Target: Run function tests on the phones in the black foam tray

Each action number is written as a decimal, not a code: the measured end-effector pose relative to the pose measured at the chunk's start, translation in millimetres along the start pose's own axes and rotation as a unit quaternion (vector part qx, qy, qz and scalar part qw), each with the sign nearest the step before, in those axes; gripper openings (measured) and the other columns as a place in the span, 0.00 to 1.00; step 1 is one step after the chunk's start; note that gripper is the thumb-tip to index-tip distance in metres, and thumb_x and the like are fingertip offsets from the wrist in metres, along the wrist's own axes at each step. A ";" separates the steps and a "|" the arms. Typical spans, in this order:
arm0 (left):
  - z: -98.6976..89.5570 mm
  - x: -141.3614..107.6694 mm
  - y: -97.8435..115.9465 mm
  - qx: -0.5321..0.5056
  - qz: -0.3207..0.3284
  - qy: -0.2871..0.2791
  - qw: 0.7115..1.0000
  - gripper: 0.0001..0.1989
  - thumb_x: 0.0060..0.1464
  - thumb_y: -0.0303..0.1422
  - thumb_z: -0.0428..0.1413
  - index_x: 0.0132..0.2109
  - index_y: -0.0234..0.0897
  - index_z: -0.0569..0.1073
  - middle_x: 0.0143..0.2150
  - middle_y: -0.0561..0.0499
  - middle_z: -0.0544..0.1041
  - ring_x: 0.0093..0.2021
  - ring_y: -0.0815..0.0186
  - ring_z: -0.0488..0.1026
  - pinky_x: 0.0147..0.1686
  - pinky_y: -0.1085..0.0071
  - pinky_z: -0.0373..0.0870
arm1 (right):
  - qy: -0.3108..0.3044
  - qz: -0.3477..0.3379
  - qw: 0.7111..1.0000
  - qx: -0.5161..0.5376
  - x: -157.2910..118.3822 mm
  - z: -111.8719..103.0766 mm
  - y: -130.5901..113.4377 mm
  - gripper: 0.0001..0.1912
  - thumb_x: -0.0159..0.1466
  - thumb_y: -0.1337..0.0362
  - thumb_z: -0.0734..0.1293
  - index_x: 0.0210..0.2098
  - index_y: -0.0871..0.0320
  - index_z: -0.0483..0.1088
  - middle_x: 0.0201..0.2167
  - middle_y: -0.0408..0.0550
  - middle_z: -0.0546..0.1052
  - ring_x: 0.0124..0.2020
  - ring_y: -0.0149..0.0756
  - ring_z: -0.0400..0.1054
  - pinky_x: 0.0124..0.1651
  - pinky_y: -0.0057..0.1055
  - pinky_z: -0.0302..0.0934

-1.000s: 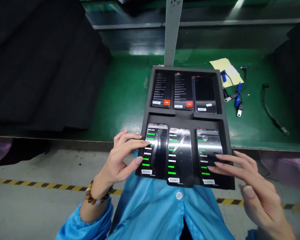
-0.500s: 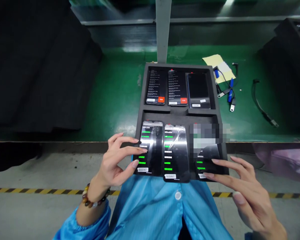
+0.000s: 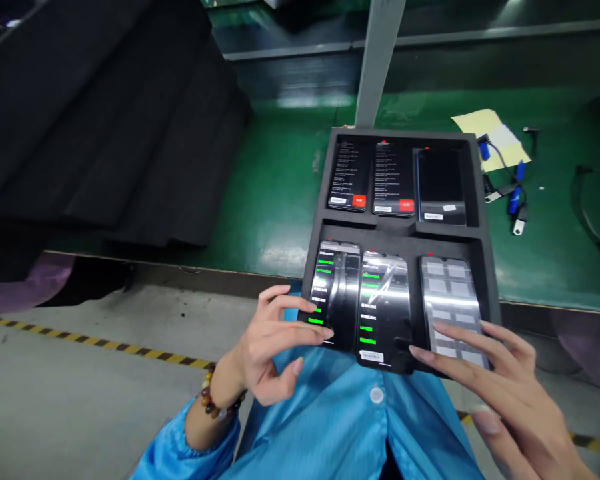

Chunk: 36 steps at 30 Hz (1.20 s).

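A black foam tray [image 3: 390,229] holds phones in two rows, its front edge over my lap. My left hand [image 3: 275,340] has its fingers apart, fingertips on the lower part of the front left phone [image 3: 343,287]. The front middle phone [image 3: 387,307] shows green and white text lines and a label. My right hand [image 3: 510,380] is spread over the front right phone [image 3: 453,273], whose screen shows pale grey blocks. In the back row, two phones [image 3: 351,167] [image 3: 394,170] show small text and a red button; the third [image 3: 441,180] is dark.
Right of the tray on the green table [image 3: 275,200] lie yellow paper [image 3: 480,123], short cables [image 3: 519,220] and blue pieces. Stacked black foam [image 3: 180,133] stands at the left. A grey post [image 3: 377,67] rises behind the tray.
The view has shifted, so the tray appears further right. The front right phone now shows grey blocks instead of a text list. My left fingertips have moved down to the left phone's bottom.
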<state>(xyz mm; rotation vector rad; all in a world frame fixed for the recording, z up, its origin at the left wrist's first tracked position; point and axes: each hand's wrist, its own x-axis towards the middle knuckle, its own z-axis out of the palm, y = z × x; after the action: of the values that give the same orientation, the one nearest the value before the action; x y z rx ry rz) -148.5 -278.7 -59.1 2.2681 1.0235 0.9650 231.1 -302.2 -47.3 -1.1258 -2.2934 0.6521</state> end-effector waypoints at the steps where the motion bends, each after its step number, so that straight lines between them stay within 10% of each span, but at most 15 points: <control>1: 2.8 -0.8 -0.2 -0.003 0.002 -0.003 1.000 0.21 0.53 0.31 0.54 0.53 0.44 0.79 0.47 0.53 0.89 0.56 0.51 0.82 0.71 0.44 0.54 | 0.006 0.003 1.000 0.000 -0.2 -0.7 1.6 0.26 0.77 0.57 0.58 0.71 0.44 0.71 0.58 0.45 0.84 0.66 0.59 0.73 0.76 0.62 0.45; 16: -12.0 14.0 -21.0 0.100 -0.067 0.033 0.992 0.18 0.66 0.31 0.52 0.60 0.43 0.76 0.55 0.48 0.86 0.61 0.52 0.76 0.73 0.45 0.54 | 0.085 0.127 0.988 -0.037 15.6 -9.5 37.2 0.22 0.79 0.60 0.57 0.68 0.48 0.72 0.66 0.51 0.76 0.70 0.56 0.67 0.71 0.57 0.54; 30: -12.2 71.8 -43.8 0.198 -0.088 -0.064 0.974 0.23 0.71 0.34 0.51 0.68 0.34 0.72 0.64 0.40 0.80 0.66 0.48 0.72 0.66 0.49 0.67 | -0.119 -0.036 0.992 -0.036 139.7 -5.4 41.6 0.21 0.81 0.60 0.57 0.68 0.55 0.69 0.66 0.53 0.78 0.74 0.50 0.64 0.74 0.59 0.54; 36: -6.2 82.2 -30.6 0.299 -0.042 -0.109 0.947 0.22 0.68 0.32 0.52 0.65 0.32 0.74 0.64 0.41 0.81 0.63 0.45 0.75 0.72 0.43 0.58 | -0.136 -0.068 0.987 -0.053 153.3 8.1 37.9 0.21 0.79 0.62 0.58 0.68 0.56 0.69 0.65 0.54 0.79 0.73 0.51 0.65 0.74 0.61 0.54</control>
<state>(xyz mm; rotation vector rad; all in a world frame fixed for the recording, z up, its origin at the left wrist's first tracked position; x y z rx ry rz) -128.0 -195.0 -41.6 2.6985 1.4405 0.3732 166.2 -158.1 -42.4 -0.9655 -2.6370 0.6730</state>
